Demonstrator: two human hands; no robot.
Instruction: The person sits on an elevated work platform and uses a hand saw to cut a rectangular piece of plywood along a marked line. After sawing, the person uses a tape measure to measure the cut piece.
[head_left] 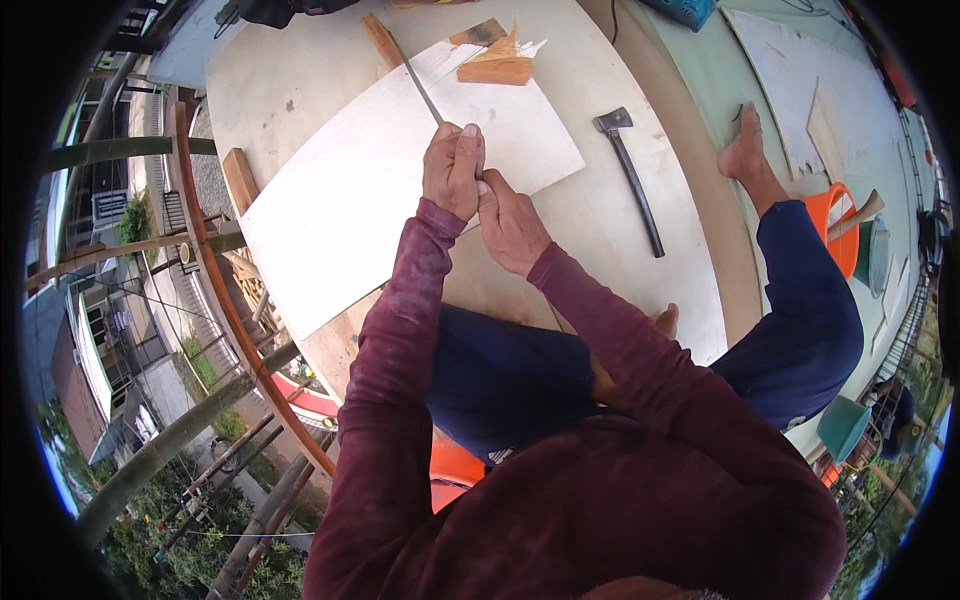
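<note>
Both my hands are closed, one just beyond the other, over a white sheet of board (340, 215). My left hand (454, 168) grips a long, thin metal blade (422, 92), which slants away to the upper left. Close against it, my right hand (512, 225) has its fingers curled at the near end of the same blade; the grip hides that end. Past the blade's tip lies a narrow wood strip (381, 42). Splintered wood pieces (497, 68) rest at the board's far edge. A hatchet (630, 178) with a dark handle lies to the right.
Underneath is a large pale panel (670, 230). My bare foot (742, 150) and bent leg are at the right, near an orange bucket (832, 225) with a wooden handle in it. On the left runs a railing (205, 260) of poles, with a drop to the street beyond.
</note>
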